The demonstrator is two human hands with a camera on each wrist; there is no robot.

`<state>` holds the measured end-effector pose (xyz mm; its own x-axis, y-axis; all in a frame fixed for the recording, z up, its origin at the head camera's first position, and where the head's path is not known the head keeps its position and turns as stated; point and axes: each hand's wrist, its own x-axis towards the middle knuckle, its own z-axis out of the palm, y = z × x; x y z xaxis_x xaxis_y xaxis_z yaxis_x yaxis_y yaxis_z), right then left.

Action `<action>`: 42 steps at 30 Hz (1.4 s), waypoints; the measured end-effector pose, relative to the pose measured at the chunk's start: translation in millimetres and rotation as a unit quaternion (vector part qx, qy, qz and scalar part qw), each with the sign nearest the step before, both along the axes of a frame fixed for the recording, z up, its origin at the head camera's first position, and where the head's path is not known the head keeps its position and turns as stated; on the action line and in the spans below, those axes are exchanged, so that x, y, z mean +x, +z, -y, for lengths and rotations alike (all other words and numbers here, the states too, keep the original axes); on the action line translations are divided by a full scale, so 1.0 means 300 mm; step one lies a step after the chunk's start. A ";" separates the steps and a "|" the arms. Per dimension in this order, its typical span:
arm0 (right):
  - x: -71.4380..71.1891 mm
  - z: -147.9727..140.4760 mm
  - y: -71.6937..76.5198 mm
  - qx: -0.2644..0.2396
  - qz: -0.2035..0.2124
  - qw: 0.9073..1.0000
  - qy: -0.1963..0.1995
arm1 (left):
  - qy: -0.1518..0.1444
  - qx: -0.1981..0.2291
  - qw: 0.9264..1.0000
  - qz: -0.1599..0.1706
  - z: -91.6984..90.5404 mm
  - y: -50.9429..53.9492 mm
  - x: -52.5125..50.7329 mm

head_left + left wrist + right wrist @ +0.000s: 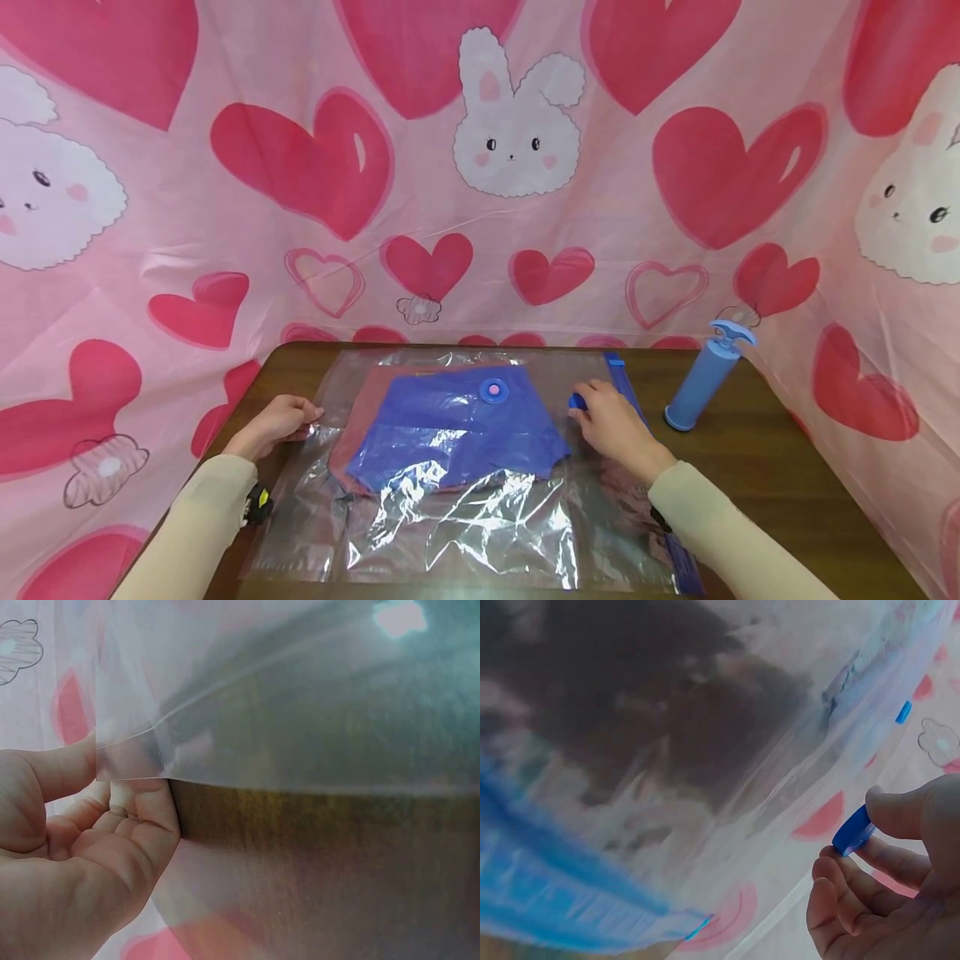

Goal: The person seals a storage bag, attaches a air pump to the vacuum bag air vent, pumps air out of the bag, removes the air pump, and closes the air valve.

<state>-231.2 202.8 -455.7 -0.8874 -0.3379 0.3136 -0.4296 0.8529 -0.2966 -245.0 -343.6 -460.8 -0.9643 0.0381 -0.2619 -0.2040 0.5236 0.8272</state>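
Observation:
A clear vacuum storage bag [480, 542] lies flat on the table, with blue cloth [420, 417] over reddish cloth [363, 417] inside it. On its upper face sits a round blue valve [494, 391] with a pink centre. My left hand [281, 418] pinches the bag's left edge; the left wrist view shows the plastic [131, 754] between thumb and fingers. Above the bag's right part, my right hand [611, 425] holds a small round blue cap [853, 831] between thumb and forefinger. A blue zip strip [628, 392] runs down the bag's right side, partly hidden under my right arm.
A blue hand pump [703, 383] stands upright on the dark wooden table [757, 467], right of the bag. Near the zip's far end is a small blue slider [616, 361]. Pink cloth walls [420, 200] with hearts and rabbits enclose the table.

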 end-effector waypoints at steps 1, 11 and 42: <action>0.003 -0.008 0.001 0.000 -0.002 1.000 -0.003 | -0.001 -0.002 1.000 -0.001 0.000 0.002 0.000; 0.073 -0.097 -0.010 -0.001 0.002 0.999 -0.032 | -0.005 0.001 1.000 -0.004 0.002 -0.005 -0.002; 0.308 -0.433 -0.092 0.010 -0.005 0.995 -0.102 | -0.014 -0.003 1.000 -0.009 0.004 -0.009 0.000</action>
